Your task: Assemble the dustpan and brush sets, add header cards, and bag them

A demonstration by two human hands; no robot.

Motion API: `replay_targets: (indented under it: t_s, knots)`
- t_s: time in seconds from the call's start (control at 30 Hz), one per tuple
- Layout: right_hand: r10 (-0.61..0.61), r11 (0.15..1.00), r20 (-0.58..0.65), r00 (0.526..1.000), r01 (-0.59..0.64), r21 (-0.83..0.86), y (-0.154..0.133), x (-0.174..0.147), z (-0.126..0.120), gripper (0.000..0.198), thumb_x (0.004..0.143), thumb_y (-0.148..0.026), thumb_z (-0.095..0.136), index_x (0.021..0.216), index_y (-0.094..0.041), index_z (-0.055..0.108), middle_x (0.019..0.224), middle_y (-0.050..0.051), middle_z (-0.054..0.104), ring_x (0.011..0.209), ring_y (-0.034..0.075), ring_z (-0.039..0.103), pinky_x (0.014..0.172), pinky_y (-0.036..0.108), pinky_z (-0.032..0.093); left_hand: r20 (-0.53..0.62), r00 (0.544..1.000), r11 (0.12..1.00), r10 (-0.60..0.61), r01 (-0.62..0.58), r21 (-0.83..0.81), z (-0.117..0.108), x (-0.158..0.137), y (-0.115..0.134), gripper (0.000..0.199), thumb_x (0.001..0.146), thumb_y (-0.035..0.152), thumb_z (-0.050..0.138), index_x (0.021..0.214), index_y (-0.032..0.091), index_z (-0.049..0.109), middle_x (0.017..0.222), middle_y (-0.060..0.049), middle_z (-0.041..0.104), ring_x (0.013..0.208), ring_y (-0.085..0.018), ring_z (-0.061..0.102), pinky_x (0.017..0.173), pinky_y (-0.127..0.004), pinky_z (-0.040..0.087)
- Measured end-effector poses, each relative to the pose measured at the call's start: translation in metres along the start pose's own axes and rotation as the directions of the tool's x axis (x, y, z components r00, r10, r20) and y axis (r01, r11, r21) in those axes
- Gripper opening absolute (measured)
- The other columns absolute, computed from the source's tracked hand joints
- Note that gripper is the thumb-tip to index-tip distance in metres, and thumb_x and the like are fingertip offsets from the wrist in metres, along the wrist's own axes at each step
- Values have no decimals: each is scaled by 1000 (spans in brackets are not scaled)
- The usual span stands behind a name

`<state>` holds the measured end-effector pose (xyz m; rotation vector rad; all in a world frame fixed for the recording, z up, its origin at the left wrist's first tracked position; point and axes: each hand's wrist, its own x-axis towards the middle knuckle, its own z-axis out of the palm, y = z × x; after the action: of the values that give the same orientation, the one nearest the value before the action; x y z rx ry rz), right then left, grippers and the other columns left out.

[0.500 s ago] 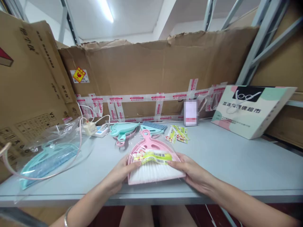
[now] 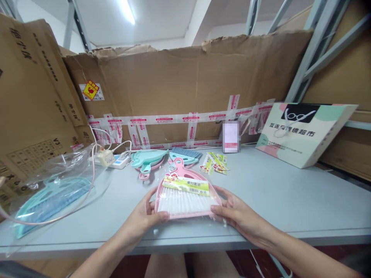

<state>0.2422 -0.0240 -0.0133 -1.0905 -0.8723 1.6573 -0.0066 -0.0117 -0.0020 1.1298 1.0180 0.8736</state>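
Note:
In the middle, close to the table's front edge, is a pink dustpan and brush set (image 2: 185,204) in thin clear wrap. Its handle points away from me and the brush's white bristles lie face up in the pan. A yellow-green and white printed label (image 2: 185,185) lies across the bristles' upper part. My left hand (image 2: 149,210) grips the set's left side, thumb over the lower corner. On the opposite side, my right hand (image 2: 232,208) grips it with the thumb on the front corner. Fingers under the pan are partly hidden.
Behind the set lie turquoise and pink dustpans (image 2: 147,158), a blue-bristled brush (image 2: 185,154) and loose labels (image 2: 215,163). A bagged turquoise set (image 2: 52,200) and cable (image 2: 93,170) are left, near a power strip (image 2: 120,161). A phone-like upright object (image 2: 231,137) and printed box (image 2: 301,133) stand behind.
The label looks flatter now and sits straight across the bristles. Both thumbs have moved off it, down to the pan's front corners. The view has shifted slightly.

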Motion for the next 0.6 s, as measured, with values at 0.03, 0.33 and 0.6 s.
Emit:
replay_targets:
  t_s: [0.03, 0.33, 0.6]
  knots:
    - [-9, 1000, -37, 999, 9, -14, 2, 0, 1, 100, 63, -22, 77, 140, -11, 15, 76, 3, 69, 70, 17, 68, 69, 26, 56, -53, 998, 1000, -16, 16, 15, 2, 0, 0, 102, 59, 31, 78, 139, 14, 17, 80, -6, 70, 73, -18, 66, 68, -27, 50]
    - [-114, 985, -181, 977, 88, -146, 5, -22, 10, 93, 68, -43, 70, 141, -16, 19, 52, 1, 65, 44, 15, 62, 42, 20, 50, -47, 999, 981, 2, 7, 192, 8, -14, -7, 98, 73, 47, 62, 140, 19, -5, 51, 4, 60, 39, -13, 53, 39, -21, 40]
    - [-42, 932, 11, 999, 43, -359, 9, -19, -17, 88, 72, -45, 65, 143, -19, 19, 64, 3, 68, 58, 17, 65, 59, 28, 54, 155, 977, 718, 147, -213, 663, 0, -33, -10, 86, 51, 31, 81, 129, 33, 44, 109, -6, 54, 90, -23, 53, 76, -30, 45]
